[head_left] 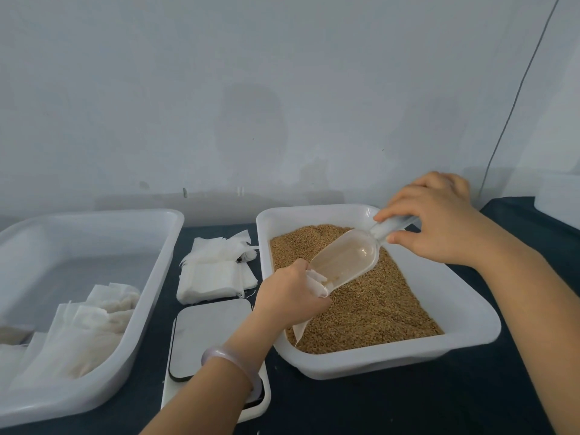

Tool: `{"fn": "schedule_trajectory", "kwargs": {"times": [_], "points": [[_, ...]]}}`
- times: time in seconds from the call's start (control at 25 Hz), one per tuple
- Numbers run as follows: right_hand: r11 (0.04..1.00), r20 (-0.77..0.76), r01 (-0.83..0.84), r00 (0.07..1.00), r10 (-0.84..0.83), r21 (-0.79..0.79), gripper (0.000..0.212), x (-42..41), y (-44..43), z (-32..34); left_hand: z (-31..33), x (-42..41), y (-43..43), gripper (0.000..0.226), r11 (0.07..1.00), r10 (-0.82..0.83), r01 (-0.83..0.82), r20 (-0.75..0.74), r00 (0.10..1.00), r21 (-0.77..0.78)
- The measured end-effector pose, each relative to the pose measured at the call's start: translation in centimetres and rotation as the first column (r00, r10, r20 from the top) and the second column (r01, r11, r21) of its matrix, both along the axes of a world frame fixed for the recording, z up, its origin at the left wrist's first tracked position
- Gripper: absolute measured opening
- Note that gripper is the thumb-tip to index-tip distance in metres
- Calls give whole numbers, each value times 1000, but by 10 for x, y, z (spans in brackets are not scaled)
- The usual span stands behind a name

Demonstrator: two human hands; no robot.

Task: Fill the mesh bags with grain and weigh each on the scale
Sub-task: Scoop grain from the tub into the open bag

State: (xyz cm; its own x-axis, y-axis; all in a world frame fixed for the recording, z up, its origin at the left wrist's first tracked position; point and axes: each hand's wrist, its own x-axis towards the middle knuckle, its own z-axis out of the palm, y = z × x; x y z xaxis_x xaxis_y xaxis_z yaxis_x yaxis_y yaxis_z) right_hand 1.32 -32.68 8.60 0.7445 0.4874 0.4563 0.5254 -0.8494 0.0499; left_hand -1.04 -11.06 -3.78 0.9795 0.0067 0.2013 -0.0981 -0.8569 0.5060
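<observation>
The left hand [292,293] pinches a bag [316,281] open over the tray [470,328] of grain [376,302]. The right hand [439,224] grips the scoop [345,259] by its handle, lip tipped into the bag's mouth. The scoop looks almost drained, so this bag is probably nearly filled. The scale [207,334] is bare, so this bag's weighing remains. Other bags [88,334] lie in the tub [94,221], seemingly done. A stack [216,277] of flat ones waits behind the scale.

I read no text, number or label anywhere here. The scale [207,334] has its front covered, any display unreadable.
</observation>
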Motion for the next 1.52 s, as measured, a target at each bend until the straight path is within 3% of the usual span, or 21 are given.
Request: {"fn": "schedule_trajectory", "kwargs": {"times": [0.16, 0.36, 0.44, 0.52, 0.68, 1.04, 1.16, 1.28, 1.52], "points": [[999, -49, 2, 999, 0, 41, 26, 0, -5, -3, 0, -1, 0, 41, 1000, 13, -13, 0, 1000, -28], [952, -183, 124, 980, -74, 280, 31, 3, -35, -20, -1, 0, 2, 37, 986, 38, -39, -6, 999, -163], [965, -203, 235, 957, -209, 119, 27, 5, -40, -35, -2, 0, 2, 34, 980, 43, -42, 4, 999, -194], [974, -220, 224, 949, -227, -41, 25, 6, -33, -55, -2, 0, 4, 33, 972, 50, -46, 14, 999, -229], [990, -288, 125, 947, -140, -71, 26, 7, -11, -86, -1, -1, 4, 32, 965, 44, -38, 17, 999, -258], [908, -530, 247, 847, -34, 338, 25, 9, -47, -86, -1, -2, 3, 40, 985, 4, -2, 10, 1000, -173], [849, -517, 247, 855, 37, 467, 24, 9, -54, -69, -1, -2, 1, 44, 990, 7, -7, 0, 1000, -140], [860, -463, 204, 885, 41, 467, 24, 8, -50, -46, -2, -1, 1, 51, 995, 18, -18, 0, 1000, -101], [980, -156, 87, 986, -60, 177, 24, 1, -16, -17, 0, -1, 0, 57, 999, -3, 2, -16, 1000, -44]]}}
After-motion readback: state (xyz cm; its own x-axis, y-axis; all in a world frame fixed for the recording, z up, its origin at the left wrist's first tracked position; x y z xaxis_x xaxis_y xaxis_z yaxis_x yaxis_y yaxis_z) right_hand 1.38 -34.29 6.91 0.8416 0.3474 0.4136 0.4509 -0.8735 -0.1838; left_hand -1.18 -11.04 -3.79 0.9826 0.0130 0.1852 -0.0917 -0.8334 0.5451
